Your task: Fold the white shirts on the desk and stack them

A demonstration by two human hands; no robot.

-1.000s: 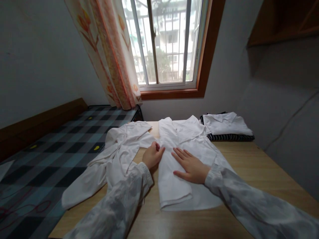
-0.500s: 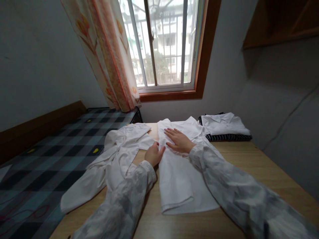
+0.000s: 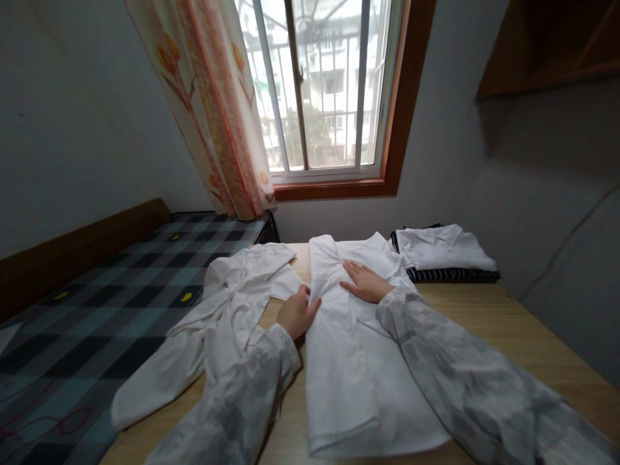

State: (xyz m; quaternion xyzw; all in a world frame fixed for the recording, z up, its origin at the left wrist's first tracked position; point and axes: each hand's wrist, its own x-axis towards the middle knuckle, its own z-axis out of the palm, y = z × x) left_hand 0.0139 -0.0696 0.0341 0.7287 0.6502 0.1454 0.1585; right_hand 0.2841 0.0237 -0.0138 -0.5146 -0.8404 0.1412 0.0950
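Note:
A white shirt (image 3: 339,374) lies on the wooden table in front of me, its left side folded inward over the body. My left hand (image 3: 296,314) is closed at the shirt's left folded edge, thumb on top, the fingertips partly hidden. Flat on the upper part of the shirt rests my right hand (image 3: 367,282), fingers stretched out and holding nothing. Beside my left hand, a second white garment (image 3: 232,303) lies loosely crumpled, one long sleeve trailing toward the near left.
Folded clothes, a white shirt (image 3: 443,247) over black striped fabric (image 3: 453,276), sit at the table's far right. A bed with a checked cover (image 3: 126,303) adjoins the table (image 3: 484,342) on the left. Behind are a curtain (image 3: 208,116) and a window (image 3: 329,97).
My right hand has slid to the right across the shirt. The shirt's near hem has shifted toward me. My left hand stays at the left edge, slightly lower in view.

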